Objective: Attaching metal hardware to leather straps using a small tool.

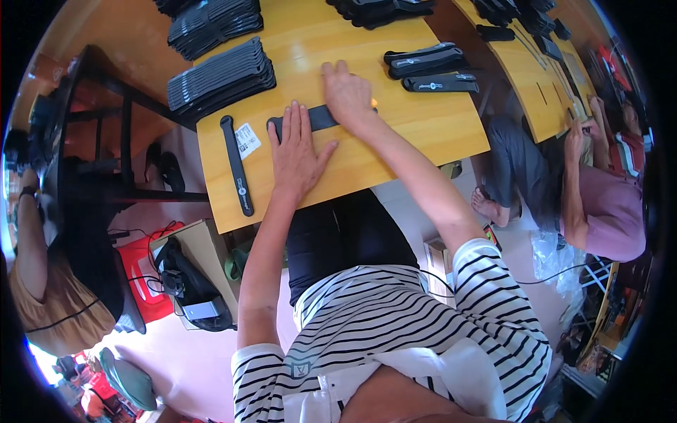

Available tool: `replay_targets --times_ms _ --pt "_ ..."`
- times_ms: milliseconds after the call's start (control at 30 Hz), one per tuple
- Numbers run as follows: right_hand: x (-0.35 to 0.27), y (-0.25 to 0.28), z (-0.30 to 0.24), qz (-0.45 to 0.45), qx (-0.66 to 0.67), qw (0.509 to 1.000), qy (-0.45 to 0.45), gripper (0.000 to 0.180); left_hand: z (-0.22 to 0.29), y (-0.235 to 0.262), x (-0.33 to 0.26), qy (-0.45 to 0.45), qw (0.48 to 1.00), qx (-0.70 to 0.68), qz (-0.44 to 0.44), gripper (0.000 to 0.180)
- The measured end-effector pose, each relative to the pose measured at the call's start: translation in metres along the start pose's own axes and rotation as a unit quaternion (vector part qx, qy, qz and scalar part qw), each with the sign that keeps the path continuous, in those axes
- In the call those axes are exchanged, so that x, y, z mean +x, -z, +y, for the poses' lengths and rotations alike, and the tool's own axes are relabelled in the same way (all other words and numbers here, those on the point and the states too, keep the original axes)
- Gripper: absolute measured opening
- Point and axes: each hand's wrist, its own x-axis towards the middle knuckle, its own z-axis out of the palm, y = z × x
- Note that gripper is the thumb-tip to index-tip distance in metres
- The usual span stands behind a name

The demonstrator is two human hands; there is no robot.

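A flat black strap (pixel 323 118) lies crosswise on the yellow wooden table (pixel 296 49), in front of my body. My left hand (pixel 299 151) presses flat on its left part, fingers stretched and thumb spread. Over the strap's right part rests my right hand (pixel 347 97); two of its fingers point forward, the others curl under. A small orange-yellow piece (pixel 374 103) peeks out at that hand's outer edge; the rest of it is hidden by the palm. Left of my left hand lies another black strap (pixel 238 168) with rounded ends, beside a white printed label (pixel 247 141).
Stacked black straps (pixel 222 76) stand at the table's left, with more bundles (pixel 215 28) behind. Folded straps (pixel 427 62) lie at the right. A person (pixel 599 204) sits at the second table (pixel 518 84); another person (pixel 63 303) is at left. A carton (pixel 204 250) stands below.
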Motion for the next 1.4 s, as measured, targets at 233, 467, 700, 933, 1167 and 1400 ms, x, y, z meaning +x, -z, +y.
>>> replay_targets --times_ms 233,467,700,933,1167,1400 --pt "-0.005 -0.013 0.003 0.017 0.031 0.999 0.027 0.014 0.003 0.002 0.002 -0.005 1.0 -0.006 0.0 0.079" --pt "-0.002 -0.016 0.006 -0.033 0.027 0.999 0.016 0.012 -0.001 -0.002 -0.001 -0.004 1.0 -0.014 0.009 0.078" --pt "-0.005 -0.005 0.025 -0.017 0.002 1.0 -0.004 0.011 0.0 0.0 -0.002 -0.004 1.0 -0.024 0.01 0.078" --pt "-0.004 -0.009 0.029 -0.046 -0.011 0.999 -0.02 0.012 -0.004 -0.005 -0.004 -0.001 0.999 -0.037 0.026 0.081" --pt "-0.019 -0.003 0.051 -0.02 -0.009 0.999 -0.029 0.014 -0.001 -0.003 -0.004 0.042 0.999 -0.012 0.027 0.08" --pt "-0.025 0.011 0.065 0.008 0.075 0.995 -0.07 0.022 -0.012 0.013 -0.019 0.118 0.976 -0.172 0.058 0.075"
